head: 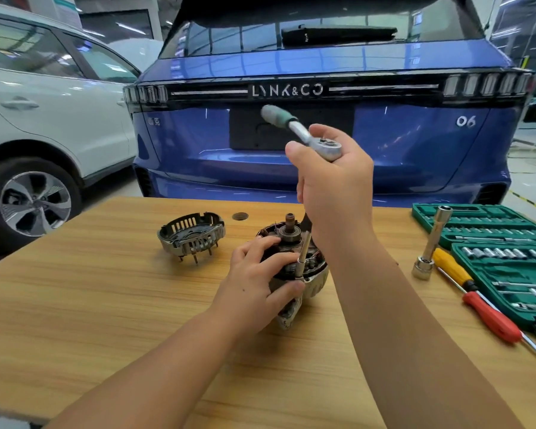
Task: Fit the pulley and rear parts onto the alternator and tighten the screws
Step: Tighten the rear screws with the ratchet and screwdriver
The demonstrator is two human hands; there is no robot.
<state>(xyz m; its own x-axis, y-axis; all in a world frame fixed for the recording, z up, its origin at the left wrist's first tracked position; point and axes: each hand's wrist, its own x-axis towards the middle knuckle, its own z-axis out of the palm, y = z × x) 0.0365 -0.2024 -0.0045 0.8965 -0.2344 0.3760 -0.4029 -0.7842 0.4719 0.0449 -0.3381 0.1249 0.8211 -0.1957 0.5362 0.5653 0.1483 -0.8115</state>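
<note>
Filling the back of the workshop, a blue car point(322, 119) stands tail-on to the desk, with a white car point(44, 113) just beside it on the left. The wooden desk point(90, 305) spreads across the foreground. Along its right edge lies an open green socket set point(508, 267), with a yellow-handled screwdriver point(452, 270) and a red-handled screwdriver point(492, 318) in front of it and a long chrome socket point(430, 246) standing propped beside them. Left of centre sits the slotted rear cover point(191, 236), apart from the alternator point(297, 264), which rests near the middle of the desk with its shaft upward. The left hand point(257, 283) curls its grip around the alternator body. The right hand point(331, 181), raised above it, closes its grip on the head of a ratchet wrench point(304, 131), whose extension bar point(304, 252) reaches down to the alternator housing.
</note>
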